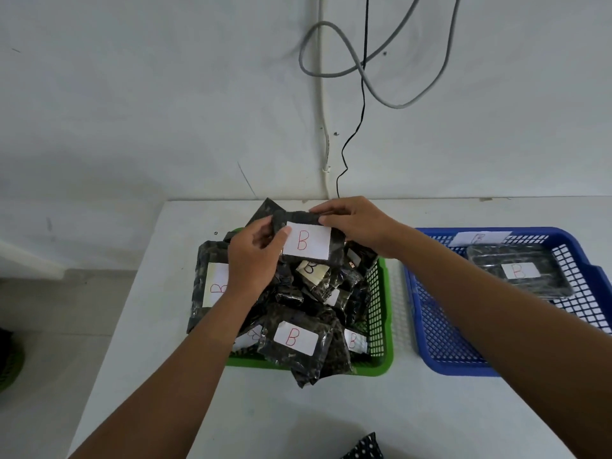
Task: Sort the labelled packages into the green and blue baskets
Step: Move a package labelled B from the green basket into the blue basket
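White table [298,409] bearing green basket [381,359], blue basket [430,342]

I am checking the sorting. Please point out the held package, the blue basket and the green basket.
held package [306,241]: head view, its white B label.
blue basket [463,365]: head view, near rim.
green basket [381,366]: head view, front right corner rim.

Plain workroom, bare white wall [165,94] (loose cables [364,77]), white table [298,409]
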{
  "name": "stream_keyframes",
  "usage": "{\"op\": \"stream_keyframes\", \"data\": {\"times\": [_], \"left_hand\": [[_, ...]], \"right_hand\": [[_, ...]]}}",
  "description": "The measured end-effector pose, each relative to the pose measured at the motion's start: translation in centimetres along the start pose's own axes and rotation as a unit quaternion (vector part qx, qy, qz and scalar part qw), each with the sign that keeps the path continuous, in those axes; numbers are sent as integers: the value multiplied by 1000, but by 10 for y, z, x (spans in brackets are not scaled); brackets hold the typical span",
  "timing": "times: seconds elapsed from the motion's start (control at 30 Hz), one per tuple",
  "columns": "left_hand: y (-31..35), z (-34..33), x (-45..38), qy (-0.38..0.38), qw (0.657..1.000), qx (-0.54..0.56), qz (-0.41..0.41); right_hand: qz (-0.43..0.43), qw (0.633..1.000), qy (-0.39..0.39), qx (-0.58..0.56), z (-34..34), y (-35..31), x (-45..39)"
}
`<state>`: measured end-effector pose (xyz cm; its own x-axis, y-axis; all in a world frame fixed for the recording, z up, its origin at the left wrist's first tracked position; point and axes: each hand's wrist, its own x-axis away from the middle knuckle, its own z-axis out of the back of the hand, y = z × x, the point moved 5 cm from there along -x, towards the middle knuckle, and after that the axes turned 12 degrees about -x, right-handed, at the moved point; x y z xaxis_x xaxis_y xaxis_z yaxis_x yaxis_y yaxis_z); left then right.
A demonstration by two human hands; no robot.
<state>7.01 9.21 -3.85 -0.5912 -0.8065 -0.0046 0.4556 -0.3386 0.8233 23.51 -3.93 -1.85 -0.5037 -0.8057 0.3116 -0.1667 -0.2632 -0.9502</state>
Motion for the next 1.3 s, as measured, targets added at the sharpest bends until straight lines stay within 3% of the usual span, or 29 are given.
{"op": "stream_keyframes", "data": {"times": [0.13,0.27,0.37,0.47,0.57,0.63,0.83,1.13,1.3], "left_hand": [[21,-22,14,-17,995,98,25],[60,-68,40,-67,992,111,1],[82,-103,66,-112,991,61,-41],[98,-137,101,-131,982,-29,-132],[104,-159,137,-92,946,-186,-249],[101,-170,160,-85,918,-229,-311],[64,-200,226,-188,858,-256,-404],[46,-208,240,-117,880,-247,-389],[44,-208,243,-97,870,-255,-411]], "right_hand": [[15,995,62,-71,33,1,23],[41,986,125,-101,90,11,71],[28,981,167,-92,137,27,112],[1,975,207,-77,183,53,157],[-30,969,238,-55,216,82,191],[-49,970,236,-25,229,100,203],[-44,985,160,56,222,128,200],[-50,976,-23,210,176,157,157],[-80,922,-110,362,178,172,154]]}}
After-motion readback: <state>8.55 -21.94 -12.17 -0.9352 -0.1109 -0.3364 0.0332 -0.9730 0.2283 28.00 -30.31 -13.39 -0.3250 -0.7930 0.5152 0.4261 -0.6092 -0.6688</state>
